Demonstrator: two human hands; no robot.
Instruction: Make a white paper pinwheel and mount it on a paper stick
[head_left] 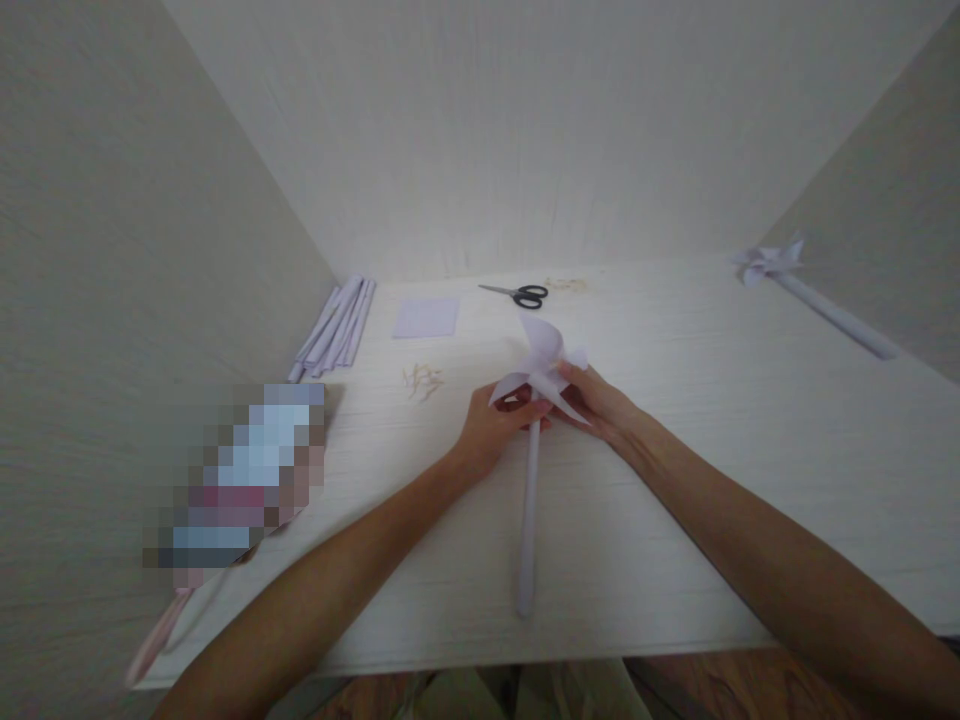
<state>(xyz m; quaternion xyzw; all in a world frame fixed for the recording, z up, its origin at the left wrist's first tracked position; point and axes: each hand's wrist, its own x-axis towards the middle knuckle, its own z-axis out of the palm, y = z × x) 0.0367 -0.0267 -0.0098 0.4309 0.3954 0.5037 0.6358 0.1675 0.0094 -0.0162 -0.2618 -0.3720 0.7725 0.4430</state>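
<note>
A pale lilac paper pinwheel (pixel 541 362) is between my two hands, its rolled paper stick (pixel 529 510) pointing down toward the table's front edge. The fingers of my left hand (pixel 491 425) close on the stick's top, just under the blades. On the other side, my right hand (pixel 596 398) pinches the pinwheel near its middle, thumb by a blade. Blades cover parts of the fingers on both hands.
Black-handled scissors (pixel 525 295) lie behind the hands. To the left are a square paper stack (pixel 426 318), small tan sticks (pixel 424 380), rolled paper sticks (pixel 337 330) and a blurred-out object (pixel 255 470). Another pinwheel (pixel 825 300) leans at the right wall.
</note>
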